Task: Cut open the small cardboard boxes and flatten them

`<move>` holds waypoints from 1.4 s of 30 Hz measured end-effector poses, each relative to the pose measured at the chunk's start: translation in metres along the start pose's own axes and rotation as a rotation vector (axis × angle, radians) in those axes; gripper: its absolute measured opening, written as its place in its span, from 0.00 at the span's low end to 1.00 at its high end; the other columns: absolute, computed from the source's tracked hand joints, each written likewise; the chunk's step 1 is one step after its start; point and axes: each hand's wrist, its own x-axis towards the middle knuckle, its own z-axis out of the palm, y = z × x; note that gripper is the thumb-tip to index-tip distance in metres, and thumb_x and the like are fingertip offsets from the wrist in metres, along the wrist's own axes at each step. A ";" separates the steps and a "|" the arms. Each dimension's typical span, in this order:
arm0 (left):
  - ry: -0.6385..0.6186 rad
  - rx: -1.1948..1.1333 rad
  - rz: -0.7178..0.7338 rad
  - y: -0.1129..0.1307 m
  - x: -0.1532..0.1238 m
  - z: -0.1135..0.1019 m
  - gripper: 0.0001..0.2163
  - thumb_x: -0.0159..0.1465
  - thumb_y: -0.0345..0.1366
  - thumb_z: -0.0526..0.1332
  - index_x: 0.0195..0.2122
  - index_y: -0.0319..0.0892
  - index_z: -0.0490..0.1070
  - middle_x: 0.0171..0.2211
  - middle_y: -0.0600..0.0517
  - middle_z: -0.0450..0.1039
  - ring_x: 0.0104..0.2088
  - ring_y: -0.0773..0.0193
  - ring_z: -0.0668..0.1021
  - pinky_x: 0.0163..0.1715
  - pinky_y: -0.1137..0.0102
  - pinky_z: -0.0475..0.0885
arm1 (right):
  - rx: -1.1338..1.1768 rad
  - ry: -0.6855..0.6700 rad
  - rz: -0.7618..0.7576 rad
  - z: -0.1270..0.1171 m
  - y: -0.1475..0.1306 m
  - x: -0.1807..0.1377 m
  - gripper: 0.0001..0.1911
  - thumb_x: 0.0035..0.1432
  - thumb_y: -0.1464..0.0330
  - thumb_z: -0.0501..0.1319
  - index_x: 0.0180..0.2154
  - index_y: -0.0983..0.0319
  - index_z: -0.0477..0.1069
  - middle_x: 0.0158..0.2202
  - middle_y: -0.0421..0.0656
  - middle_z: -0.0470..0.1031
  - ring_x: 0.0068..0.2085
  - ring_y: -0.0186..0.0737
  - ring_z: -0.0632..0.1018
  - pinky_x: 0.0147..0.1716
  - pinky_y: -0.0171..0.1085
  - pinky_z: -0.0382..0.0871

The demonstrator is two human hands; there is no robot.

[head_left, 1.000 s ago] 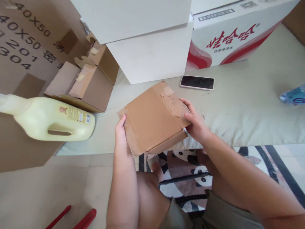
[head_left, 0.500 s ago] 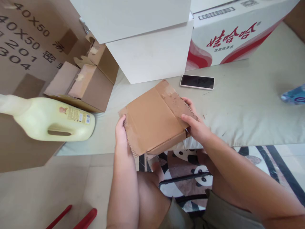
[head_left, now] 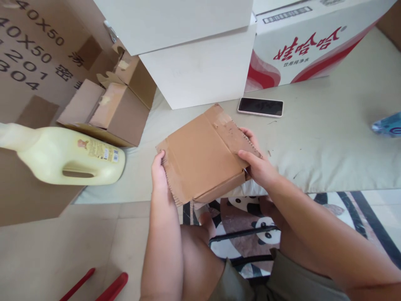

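Note:
Between my two hands is a small brown cardboard box (head_left: 200, 150), held tilted above the front edge of the pale covered surface. It has torn, ragged flap edges and strips of clear tape at both ends. My left hand (head_left: 159, 169) grips its left flap with the thumb on top. My right hand (head_left: 255, 161) pinches the right flap, thumb above and fingers around the far edge. The undersides of the box and the fingers beneath it are hidden.
A phone (head_left: 260, 107) lies beyond the box, before white cartons (head_left: 200, 71) and a red-and-white carton (head_left: 291, 54). Leftward are a pale yellow jug (head_left: 75, 156) and opened brown boxes (head_left: 122, 113). Red handles (head_left: 112, 288) show at lower left, a blue plastic packet (head_left: 388, 124) far right.
Almost nothing differs. The view has shifted very slightly, while both hands keep the same hold on the cardboard box.

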 end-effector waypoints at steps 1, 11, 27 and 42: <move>-0.004 -0.002 0.004 0.000 0.001 0.000 0.16 0.52 0.47 0.64 0.35 0.42 0.77 0.32 0.49 0.79 0.31 0.55 0.81 0.31 0.63 0.77 | -0.002 0.003 -0.001 0.000 -0.001 0.000 0.30 0.54 0.58 0.65 0.56 0.46 0.57 0.58 0.38 0.67 0.58 0.49 0.71 0.59 0.50 0.66; 0.026 0.003 0.042 -0.003 0.000 0.002 0.15 0.52 0.47 0.63 0.33 0.42 0.76 0.30 0.50 0.77 0.26 0.60 0.77 0.26 0.68 0.72 | -0.029 0.071 0.010 0.004 -0.003 -0.002 0.30 0.51 0.58 0.64 0.55 0.48 0.58 0.57 0.39 0.68 0.58 0.50 0.70 0.57 0.49 0.66; 0.002 -0.030 0.017 -0.008 0.007 0.001 0.16 0.51 0.50 0.63 0.32 0.43 0.75 0.28 0.52 0.75 0.27 0.60 0.76 0.26 0.67 0.71 | 0.012 0.100 0.042 0.007 0.002 0.000 0.28 0.52 0.59 0.63 0.54 0.48 0.59 0.56 0.38 0.69 0.57 0.50 0.71 0.59 0.49 0.66; 0.022 -0.014 0.007 -0.007 0.003 0.001 0.17 0.50 0.51 0.63 0.32 0.43 0.74 0.27 0.52 0.74 0.26 0.59 0.76 0.27 0.66 0.70 | -0.003 0.079 0.064 0.007 -0.004 -0.003 0.29 0.51 0.58 0.64 0.54 0.48 0.59 0.55 0.39 0.68 0.56 0.51 0.70 0.57 0.49 0.65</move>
